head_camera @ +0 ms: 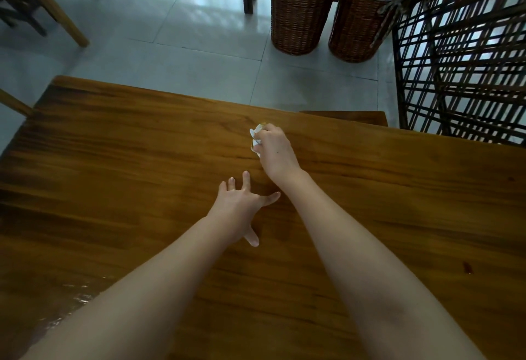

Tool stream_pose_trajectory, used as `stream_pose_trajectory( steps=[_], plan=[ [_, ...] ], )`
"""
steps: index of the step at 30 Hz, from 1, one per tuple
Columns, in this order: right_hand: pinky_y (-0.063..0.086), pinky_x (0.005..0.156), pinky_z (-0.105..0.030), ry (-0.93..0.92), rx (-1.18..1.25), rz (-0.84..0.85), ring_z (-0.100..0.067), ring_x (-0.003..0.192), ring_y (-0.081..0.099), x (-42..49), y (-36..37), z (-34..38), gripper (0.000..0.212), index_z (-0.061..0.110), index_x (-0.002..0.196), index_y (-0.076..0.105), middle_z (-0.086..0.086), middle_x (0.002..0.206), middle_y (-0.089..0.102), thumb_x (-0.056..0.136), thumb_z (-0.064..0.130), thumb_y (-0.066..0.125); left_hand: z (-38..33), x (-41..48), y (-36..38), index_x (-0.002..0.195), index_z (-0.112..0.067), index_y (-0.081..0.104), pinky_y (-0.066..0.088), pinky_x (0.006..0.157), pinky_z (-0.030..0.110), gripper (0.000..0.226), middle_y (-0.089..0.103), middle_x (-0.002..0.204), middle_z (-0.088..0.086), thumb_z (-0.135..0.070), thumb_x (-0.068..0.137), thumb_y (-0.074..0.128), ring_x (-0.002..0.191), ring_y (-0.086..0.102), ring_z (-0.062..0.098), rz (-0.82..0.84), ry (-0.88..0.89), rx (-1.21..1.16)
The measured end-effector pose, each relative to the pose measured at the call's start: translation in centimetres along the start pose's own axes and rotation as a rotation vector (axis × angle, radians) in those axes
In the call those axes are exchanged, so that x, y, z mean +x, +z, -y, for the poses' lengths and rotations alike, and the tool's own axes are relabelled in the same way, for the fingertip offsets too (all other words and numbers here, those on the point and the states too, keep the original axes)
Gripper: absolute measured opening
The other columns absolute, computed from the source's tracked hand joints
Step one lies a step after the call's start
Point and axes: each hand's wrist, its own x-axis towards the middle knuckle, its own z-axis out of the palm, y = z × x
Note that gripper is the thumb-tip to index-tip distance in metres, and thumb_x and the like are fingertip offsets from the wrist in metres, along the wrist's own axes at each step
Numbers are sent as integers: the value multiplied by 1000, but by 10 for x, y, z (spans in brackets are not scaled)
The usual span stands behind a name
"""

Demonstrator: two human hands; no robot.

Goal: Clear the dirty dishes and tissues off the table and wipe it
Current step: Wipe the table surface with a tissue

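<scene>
A brown wooden table (128, 160) fills the lower part of the head view. My right hand (276, 150) is stretched toward the table's far edge and grips a crumpled white tissue (255, 137), held down against the wood. Most of the tissue is hidden under my fingers. My left hand (242, 206) rests on the tabletop nearer to me, fingers spread and straight, holding nothing. No dishes are in view.
Two tall wicker baskets (299, 18) stand on the tiled floor beyond the table. A dark lattice screen (461, 60) stands at the right. A wooden seat (344, 117) sits against the far table edge. A wet sheen (71, 300) shows at the near left.
</scene>
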Motion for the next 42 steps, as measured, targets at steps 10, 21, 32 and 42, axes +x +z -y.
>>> stream_pose_trajectory(
  steps=[10,21,32,42],
  plan=[
    [42,77,-17,22,78,15,-19,98,61,23,16,10,28,6,115,66,-7,107,64,87,7,65,1,3,3,148,-50,-4,5,115,59,115,-16,157,22,-50,69,79,143,-1,50,-6,3,6],
    [44,73,-19,-38,122,175,-14,88,59,31,21,19,15,10,102,69,-2,102,61,90,16,63,3,2,5,148,-49,-4,5,115,59,114,-16,158,21,-52,70,78,143,0,51,-26,18,4],
    [41,70,-12,40,136,111,-7,83,56,-1,-18,-38,11,10,98,71,1,96,62,90,12,63,0,-6,0,148,-52,1,7,116,56,111,-15,158,20,-45,69,80,145,-1,47,-35,-5,-38],
    [37,68,-7,91,162,59,-5,81,53,-12,-24,-49,10,8,95,72,-1,95,63,89,8,64,-3,-10,-4,148,-52,1,9,117,55,111,-14,159,21,-46,70,79,145,1,46,-16,-25,-19]
  ],
)
